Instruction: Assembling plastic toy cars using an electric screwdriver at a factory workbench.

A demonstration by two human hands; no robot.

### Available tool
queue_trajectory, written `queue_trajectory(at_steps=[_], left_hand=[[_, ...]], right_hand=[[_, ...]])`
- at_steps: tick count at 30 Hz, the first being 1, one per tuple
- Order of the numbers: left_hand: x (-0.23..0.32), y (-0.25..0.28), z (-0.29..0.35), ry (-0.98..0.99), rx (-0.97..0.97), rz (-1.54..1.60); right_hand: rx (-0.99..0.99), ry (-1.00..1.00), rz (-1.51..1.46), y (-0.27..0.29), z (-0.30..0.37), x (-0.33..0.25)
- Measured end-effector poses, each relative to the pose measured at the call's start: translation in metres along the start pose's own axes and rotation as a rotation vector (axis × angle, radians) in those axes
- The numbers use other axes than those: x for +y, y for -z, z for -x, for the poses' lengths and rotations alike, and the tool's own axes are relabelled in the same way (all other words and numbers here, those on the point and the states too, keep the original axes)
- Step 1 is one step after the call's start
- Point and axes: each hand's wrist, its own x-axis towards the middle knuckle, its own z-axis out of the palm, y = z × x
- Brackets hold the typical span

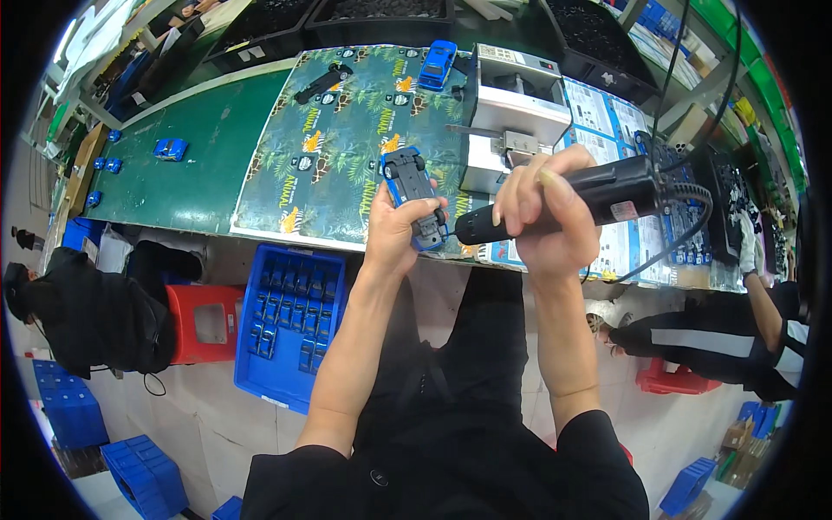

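Note:
My left hand (392,227) grips a blue toy car (409,180) turned over, its black underside facing up and the thumb lying across it. In my right hand (555,208) is a black electric screwdriver (611,189) with a cord, held almost level with its nose toward the left. The driver's tip is at the near end of the car's underside; whether it touches a screw is too small to tell. Just beyond my right hand stands a silver metal box machine (518,113). Another blue toy car (438,65) and a black car chassis (323,84) lie farther back on the printed sheet.
Several small blue cars, one of them (171,149), stand on the green table (208,195) at left. Below the table edge is a blue crate (286,381) of cars. Black bins (381,30) line the back. Co-workers sit at left (95,312) and right (719,338).

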Motion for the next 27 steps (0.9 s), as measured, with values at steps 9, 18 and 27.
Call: queue_trajectory(at_steps=[9, 18, 27], left_hand=[[0.004, 0.006, -0.001, 0.009, 0.053, 0.093], [-0.003, 0.010, -0.007, 0.063, -0.041, 0.124], [0.001, 0.010, -0.008, 0.075, -0.051, 0.149]], right_hand=[[-0.100, -0.008, 0.154, -0.014, 0.015, 0.037], [-0.216, 0.046, -0.030, -0.010, 0.014, 0.037], [-0.223, 0.091, 0.028, -0.015, 0.010, 0.038]])
